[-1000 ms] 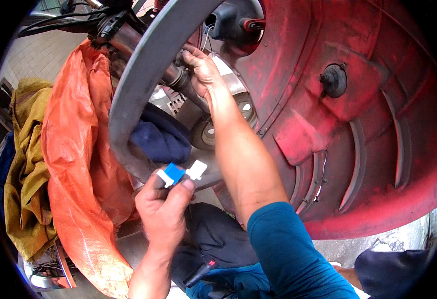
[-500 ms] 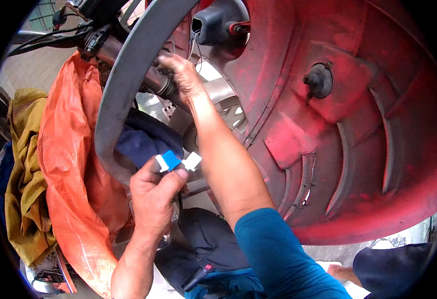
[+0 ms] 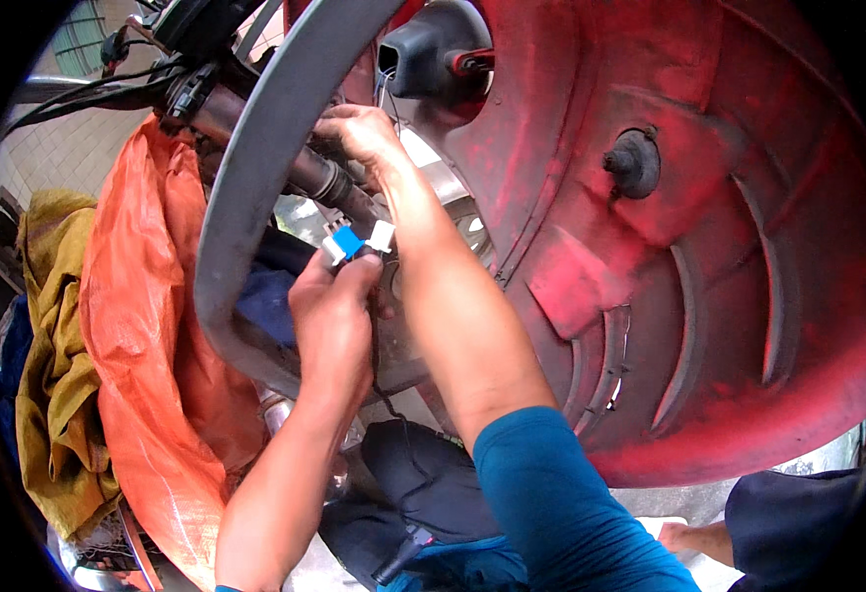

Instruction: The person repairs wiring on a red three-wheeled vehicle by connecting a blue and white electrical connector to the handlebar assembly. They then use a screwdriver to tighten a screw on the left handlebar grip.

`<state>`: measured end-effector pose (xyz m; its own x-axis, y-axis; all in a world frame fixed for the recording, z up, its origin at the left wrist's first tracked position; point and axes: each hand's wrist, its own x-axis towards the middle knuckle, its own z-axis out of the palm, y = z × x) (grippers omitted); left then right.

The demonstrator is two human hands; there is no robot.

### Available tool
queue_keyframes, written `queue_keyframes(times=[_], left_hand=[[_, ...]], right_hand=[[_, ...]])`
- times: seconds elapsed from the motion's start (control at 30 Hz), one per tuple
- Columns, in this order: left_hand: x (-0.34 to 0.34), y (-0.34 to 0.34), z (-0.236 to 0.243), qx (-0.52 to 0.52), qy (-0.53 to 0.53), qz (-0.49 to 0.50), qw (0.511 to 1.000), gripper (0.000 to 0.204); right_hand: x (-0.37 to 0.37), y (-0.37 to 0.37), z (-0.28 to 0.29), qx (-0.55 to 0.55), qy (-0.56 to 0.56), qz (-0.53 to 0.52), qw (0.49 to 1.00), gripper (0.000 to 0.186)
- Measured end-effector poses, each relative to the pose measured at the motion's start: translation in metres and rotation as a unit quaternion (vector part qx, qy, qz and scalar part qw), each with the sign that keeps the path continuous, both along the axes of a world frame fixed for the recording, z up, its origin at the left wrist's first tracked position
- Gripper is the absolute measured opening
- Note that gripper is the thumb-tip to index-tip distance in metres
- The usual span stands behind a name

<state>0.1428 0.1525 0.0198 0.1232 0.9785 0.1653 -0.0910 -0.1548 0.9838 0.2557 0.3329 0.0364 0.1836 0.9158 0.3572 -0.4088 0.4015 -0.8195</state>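
My left hand (image 3: pixel 337 316) pinches a blue-and-white plastic electrical connector (image 3: pixel 347 243) between thumb and fingers, white pieces at both ends and thin metal prongs on top. A thin black cable (image 3: pixel 376 370) hangs below this hand. Above it, my right hand (image 3: pixel 366 138) reaches behind a curved grey frame bar (image 3: pixel 255 168), beside a dark metal tube (image 3: pixel 316 176). Its fingers are bent inward and their tips are partly hidden, so what they grip does not show. The right forearm passes in front of a red vehicle body panel (image 3: pixel 591 261).
A black rubber boot (image 3: pixel 433 54) with thin wires sits above the right hand. Orange sheeting (image 3: pixel 147 345) and mustard cloth (image 3: pixel 58 395) hang on the left. A black cylindrical item (image 3: pixel 400 557) lies low in the middle. Another person's hand (image 3: pixel 694 539) shows at lower right.
My left hand has moved up and slightly right with the connector, close to the tube; its prongs now show. My right hand has shifted slightly beside the tube.
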Motion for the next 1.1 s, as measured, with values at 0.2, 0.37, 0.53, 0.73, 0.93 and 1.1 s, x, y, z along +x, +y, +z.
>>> queue_keyframes(times=[0.2, 0.37, 0.53, 0.73, 0.93, 1.1], left_hand=[[0.01, 0.027, -0.003, -0.047, -0.089, 0.022, 0.995, 0.004], [0.007, 0.033, -0.01, -0.007, -0.056, 0.002, 0.998, 0.004], [0.0, 0.034, -0.013, -0.023, -0.116, 0.032, 0.992, 0.005], [-0.006, 0.037, -0.016, -0.033, -0.161, 0.051, 0.985, 0.004], [-0.012, 0.037, -0.017, -0.019, -0.147, 0.055, 0.987, 0.009], [-0.009, 0.035, -0.015, -0.021, -0.176, 0.051, 0.983, 0.007]], right_hand=[[0.001, 0.013, -0.004, 0.015, 0.035, -0.005, 0.999, 0.021], [0.011, 0.009, -0.005, 0.006, 0.028, 0.044, 0.999, 0.017], [0.008, 0.014, -0.006, 0.024, 0.027, 0.057, 0.998, 0.015], [0.011, 0.016, -0.009, 0.025, 0.026, 0.069, 0.997, 0.019], [0.009, 0.023, -0.011, 0.055, 0.002, 0.04, 0.998, 0.021], [0.005, 0.013, -0.01, 0.036, -0.019, -0.008, 0.999, 0.023]])
